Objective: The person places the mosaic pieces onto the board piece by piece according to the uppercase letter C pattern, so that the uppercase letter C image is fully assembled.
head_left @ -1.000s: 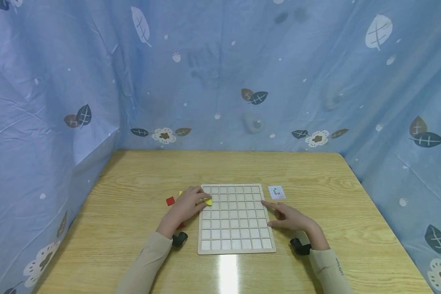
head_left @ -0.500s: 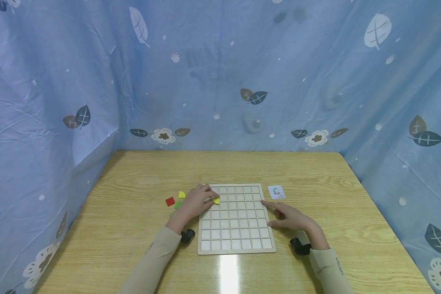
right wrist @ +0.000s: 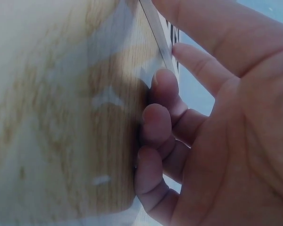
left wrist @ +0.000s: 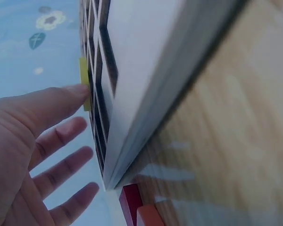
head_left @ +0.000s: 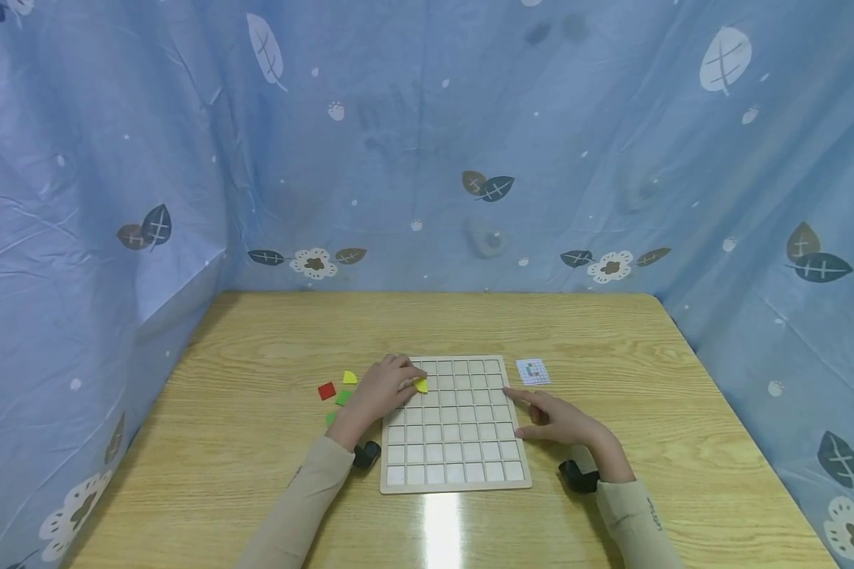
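A pale wooden grid board (head_left: 452,487) with rows of square recesses lies on the table. Over its upper left squares my left hand (head_left: 383,389) pinches a yellow tile (head_left: 421,385) between thumb and index finger. In the left wrist view the yellow tile (left wrist: 84,70) is edge-on, the thumb (left wrist: 68,96) against it and the other fingers spread apart. At the board's right edge is my right hand (head_left: 562,419), its index finger and thumb spread and touching the rim. The right wrist view shows the other fingers (right wrist: 156,125) bent down at the tabletop.
Left of the board lie a red square tile (head_left: 326,391), a yellow quarter-round tile (head_left: 349,378) and green tiles (head_left: 344,397). A small printed pattern card (head_left: 534,371) is at the board's upper right. A blue curtain (head_left: 427,158) hangs behind the table (head_left: 256,340).
My left hand has moved right, from the board's left edge onto its upper left squares, with the yellow tile in its fingers. Tiles it covered now show. My right hand has stayed put.
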Motion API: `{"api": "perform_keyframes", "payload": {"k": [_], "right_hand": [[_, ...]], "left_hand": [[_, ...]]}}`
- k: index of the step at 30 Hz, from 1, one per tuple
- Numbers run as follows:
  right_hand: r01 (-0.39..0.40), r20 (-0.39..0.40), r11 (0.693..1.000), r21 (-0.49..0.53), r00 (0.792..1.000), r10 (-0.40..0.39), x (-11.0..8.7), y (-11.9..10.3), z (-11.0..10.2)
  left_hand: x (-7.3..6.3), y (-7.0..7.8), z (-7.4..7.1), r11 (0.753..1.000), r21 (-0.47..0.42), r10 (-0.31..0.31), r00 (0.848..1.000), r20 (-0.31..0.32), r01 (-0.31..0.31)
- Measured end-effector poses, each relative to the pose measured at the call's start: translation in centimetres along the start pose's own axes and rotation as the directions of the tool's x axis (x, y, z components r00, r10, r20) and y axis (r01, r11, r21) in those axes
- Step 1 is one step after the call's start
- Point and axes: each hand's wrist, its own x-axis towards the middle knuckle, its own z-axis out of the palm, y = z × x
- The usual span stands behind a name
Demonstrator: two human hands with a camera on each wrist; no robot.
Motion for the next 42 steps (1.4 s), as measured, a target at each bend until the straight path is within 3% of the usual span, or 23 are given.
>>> {"api": "perform_keyframes", "payload": {"k": [15, 23, 29, 42], "right_hand": [[0.015, -0.012, 1.000, 0.009, 1.000, -0.015, 0.0, 0.5, -0.2], [0.013, -0.017, 1.000, -0.002, 1.000, -0.013, -0.1, -0.9, 0.0], [0.019, -0.017, 1.000, -0.011, 1.000, -0.019, 0.1, 0.6, 0.1], [0.022, -0.039, 1.000, -0.013, 0.999, -0.022, 0.1, 0.4, 0.2]], "left_hand": [[-1.0, 0.8, -0.6, 0.994, 0.023, -0.101, 0.991, -0.086, 0.103], [-0.6, 1.3, -0.6, 0.991, 0.013, -0.134, 0.990, -0.049, 0.135], [-0.2, 1.5, -0.5, 0.987, 0.023, -0.157, 0.987, -0.037, 0.157], [1.0, 1.8, -0.5, 0.988, 0.091, -0.123, 0.992, -0.021, 0.125]]}}
